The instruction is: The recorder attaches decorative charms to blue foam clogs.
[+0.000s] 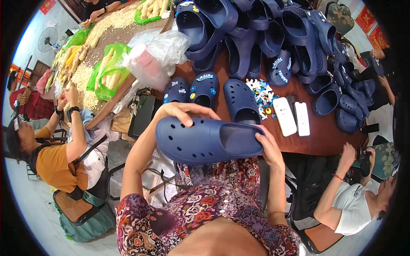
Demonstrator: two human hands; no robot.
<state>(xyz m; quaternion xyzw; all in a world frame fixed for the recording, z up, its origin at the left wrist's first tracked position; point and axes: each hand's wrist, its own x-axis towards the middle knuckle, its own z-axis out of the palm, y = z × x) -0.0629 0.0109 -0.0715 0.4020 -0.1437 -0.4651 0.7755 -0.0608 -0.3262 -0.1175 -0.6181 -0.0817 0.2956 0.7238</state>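
I hold a navy blue clog (pixel 200 141) sideways in front of my chest, above the table's near edge. My left hand (pixel 181 113) grips its toe end, thumb on the holed upper and fingers along the far side. At the heel, my right hand (pixel 270 147) is closed with the thumb over the rim; its other fingers are partly hidden. No charms show on this clog. Just beyond it stand a plain navy clog (pixel 240 96) and two decorated clogs, one (pixel 204 88) with a lettered charm and flowers. A pile of small colourful shoe charms (pixel 261 94) lies to their right.
Navy clogs (pixel 294 34) are heaped at the back. Two white phones (pixel 285 116) lie on the brown table (pixel 277 143). Far left, a person (pixel 60 158) handles corn beside kernels and green bags (pixel 109 72). At right sits a person in white (pixel 354 205). A clear plastic bag (pixel 160 51) stands between.
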